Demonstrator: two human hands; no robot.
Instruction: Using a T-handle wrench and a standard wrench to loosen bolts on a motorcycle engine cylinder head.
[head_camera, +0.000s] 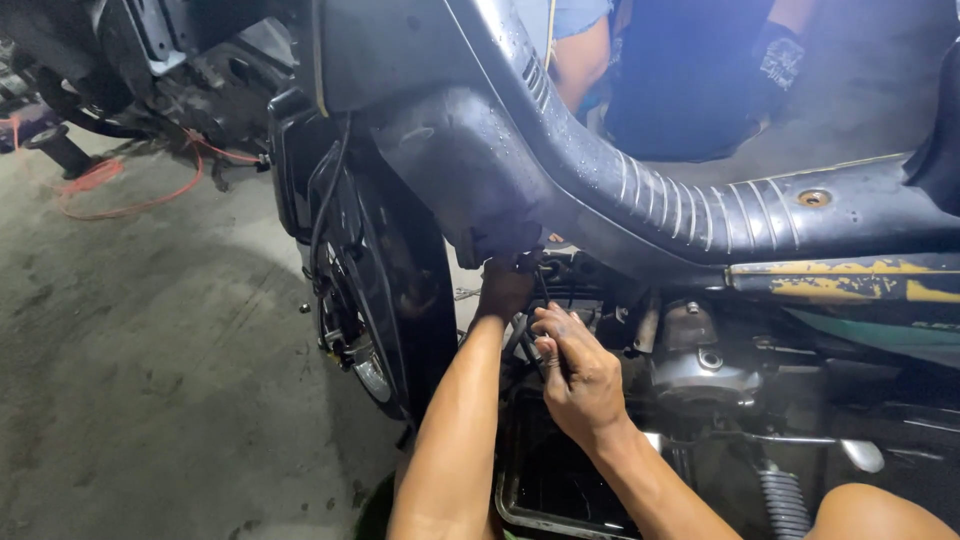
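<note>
A dark, wet motorcycle body panel (560, 150) arches over the engine (700, 360). My left hand (505, 285) reaches up under the panel's lower edge, its fingers hidden in the dark gap there. My right hand (575, 370) is just below it, closed around a thin dark tool or cable (543, 290) that rises toward the same gap. I cannot tell exactly what the left hand grips.
The front wheel (385, 300) with its mudguard stands left of my arms. A dark oil pan (545, 490) lies on the floor under the engine. An orange cord (120, 190) trails on the concrete. Another person in blue with a gloved hand (775, 60) stands behind the bike.
</note>
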